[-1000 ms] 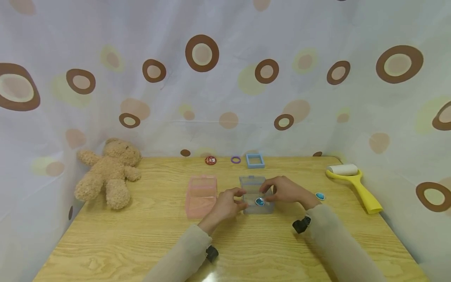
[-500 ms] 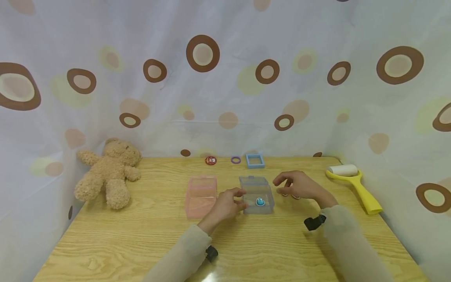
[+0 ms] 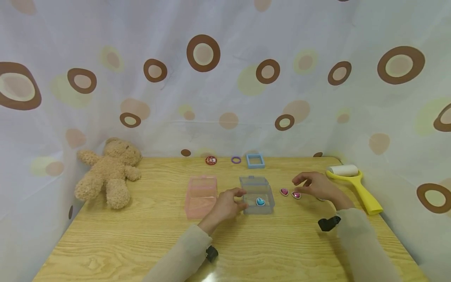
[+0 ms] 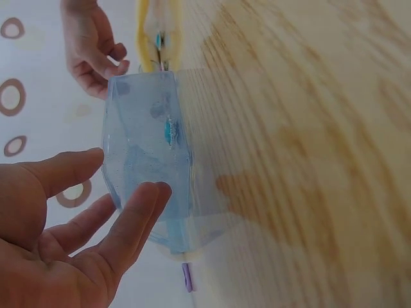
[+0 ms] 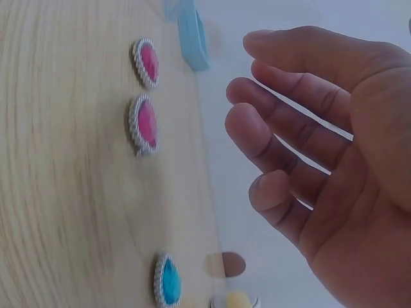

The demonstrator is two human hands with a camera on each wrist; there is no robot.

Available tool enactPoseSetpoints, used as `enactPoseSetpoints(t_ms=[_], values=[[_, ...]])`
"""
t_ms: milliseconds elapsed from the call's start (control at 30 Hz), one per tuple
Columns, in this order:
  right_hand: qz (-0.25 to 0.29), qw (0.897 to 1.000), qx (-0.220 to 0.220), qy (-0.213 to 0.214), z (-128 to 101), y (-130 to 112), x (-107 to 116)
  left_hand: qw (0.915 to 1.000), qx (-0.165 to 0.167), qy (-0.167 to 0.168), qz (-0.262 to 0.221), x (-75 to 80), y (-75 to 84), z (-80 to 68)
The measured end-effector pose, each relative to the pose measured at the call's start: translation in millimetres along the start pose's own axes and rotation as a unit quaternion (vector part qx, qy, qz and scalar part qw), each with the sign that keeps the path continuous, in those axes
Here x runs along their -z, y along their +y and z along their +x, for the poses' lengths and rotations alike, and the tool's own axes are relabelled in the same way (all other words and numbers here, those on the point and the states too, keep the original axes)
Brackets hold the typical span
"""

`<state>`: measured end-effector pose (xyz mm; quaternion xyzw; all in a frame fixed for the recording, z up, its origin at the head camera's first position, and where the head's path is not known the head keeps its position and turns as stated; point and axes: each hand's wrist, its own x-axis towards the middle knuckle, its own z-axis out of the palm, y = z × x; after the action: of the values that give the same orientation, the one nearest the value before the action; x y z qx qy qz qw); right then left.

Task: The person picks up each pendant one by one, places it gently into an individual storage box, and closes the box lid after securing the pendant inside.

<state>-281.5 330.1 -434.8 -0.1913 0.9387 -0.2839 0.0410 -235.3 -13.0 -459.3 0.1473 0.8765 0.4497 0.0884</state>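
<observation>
My left hand (image 3: 225, 203) is at the left side of a clear bluish plastic box (image 3: 258, 210), thumb and fingers spread and loosely bent against or close to its edge. The box's lid stands open at the back. Inside lies a blue gem (image 3: 260, 201) with a silvery beaded rim. My right hand (image 3: 318, 186) hovers over the table to the right, fingers loosely bent, holding nothing. Just left of it lie two pink heart-shaped gems (image 3: 284, 192). Another blue gem (image 5: 169, 282) shows in the right wrist view; my right hand mostly hides it in the head view.
An open pink box (image 3: 201, 207) lies left of the bluish one. Along the back are a red round badge (image 3: 210, 160), a purple ring (image 3: 236, 159) and a light-blue square frame (image 3: 255, 161). A teddy bear (image 3: 109, 172) sits far left, a yellow-handled lint roller (image 3: 363, 192) far right.
My right hand has let go of the blue gem in the bluish box and moved right, uncovering the pink gems. My left hand has stayed at the box.
</observation>
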Motion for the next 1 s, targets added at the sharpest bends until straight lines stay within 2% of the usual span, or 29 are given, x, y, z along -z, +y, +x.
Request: enactPoseSetpoints(t_ms=[300, 600, 1000], values=[[-0.005, 1.0, -0.027, 0.008, -12, 26, 8, 1.0, -0.001, 0.003, 0.002, -0.3, -0.6, 1.7], [-0.024, 0.998, -0.063, 0.016, -25, 56, 6, 1.0, 0.003, 0.004, 0.008, -0.1, 0.2, -0.5], [-0.05, 0.992, -0.113, -0.006, -34, 77, 6, 0.9998, -0.003, 0.008, 0.016, -0.3, 0.4, -0.1]])
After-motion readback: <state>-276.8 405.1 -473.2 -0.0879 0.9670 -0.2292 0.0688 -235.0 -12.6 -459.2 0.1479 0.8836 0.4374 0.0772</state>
